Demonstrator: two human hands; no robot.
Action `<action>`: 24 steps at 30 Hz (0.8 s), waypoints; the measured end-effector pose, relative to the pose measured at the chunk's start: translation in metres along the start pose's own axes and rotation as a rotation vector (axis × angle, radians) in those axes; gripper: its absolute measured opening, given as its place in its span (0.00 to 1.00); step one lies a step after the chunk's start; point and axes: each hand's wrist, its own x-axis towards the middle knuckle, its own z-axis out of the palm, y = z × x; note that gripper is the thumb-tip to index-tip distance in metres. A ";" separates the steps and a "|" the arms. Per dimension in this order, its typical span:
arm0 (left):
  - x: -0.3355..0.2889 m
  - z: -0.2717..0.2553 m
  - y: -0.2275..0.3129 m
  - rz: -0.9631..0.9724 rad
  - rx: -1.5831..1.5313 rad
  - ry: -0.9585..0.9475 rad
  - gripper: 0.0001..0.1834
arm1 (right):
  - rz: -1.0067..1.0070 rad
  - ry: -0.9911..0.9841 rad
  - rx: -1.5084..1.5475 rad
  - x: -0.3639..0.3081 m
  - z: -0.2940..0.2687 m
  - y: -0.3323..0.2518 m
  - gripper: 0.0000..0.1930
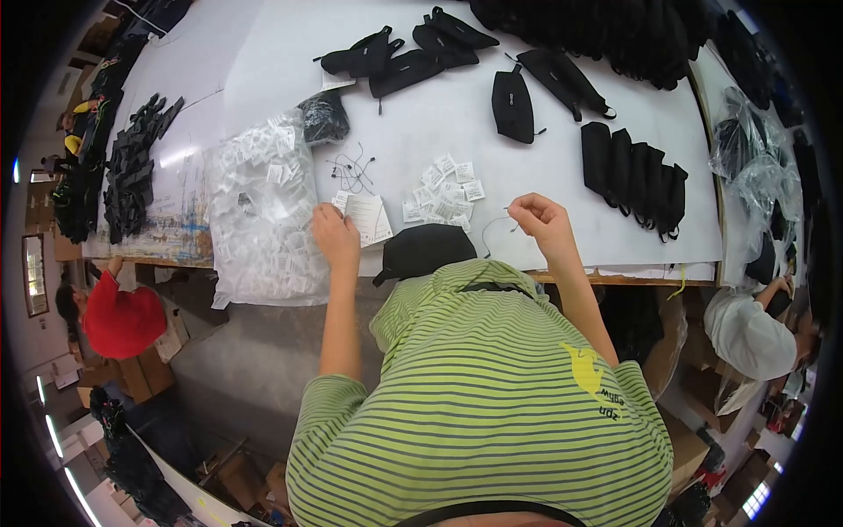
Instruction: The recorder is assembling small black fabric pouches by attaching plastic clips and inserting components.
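Note:
My left hand (336,235) is closed at the left end of some white paper cards (372,220), its fingertips pinching an edge. On the right, my right hand (543,220) holds a thin dark tag string (488,235) between thumb and fingertips, and the loop hangs down over the white table. A black fabric pouch (428,249) lies at the table's near edge, between my hands. Beyond it is a loose pile of small white labels (444,191). A tangle of dark tag strings (353,170) rests just past the cards.
A clear plastic bag full of white labels (268,211) lies left of my left hand. A row of black pouches (634,180) is at the right, and more pouches (408,54) lie farther back. People in red (123,312) and white (751,332) are at either side.

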 end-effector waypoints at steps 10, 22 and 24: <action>-0.024 -0.109 0.147 0.082 -1.185 -0.661 0.23 | -0.406 -0.006 -0.367 -0.011 0.029 -0.024 0.04; -0.032 -0.102 0.161 -0.086 -1.424 -0.674 0.09 | -0.554 0.085 -0.435 -0.010 0.030 -0.024 0.05; -0.033 -0.104 0.162 -0.110 -1.409 -0.643 0.09 | -0.576 0.086 -0.432 -0.011 0.031 -0.024 0.05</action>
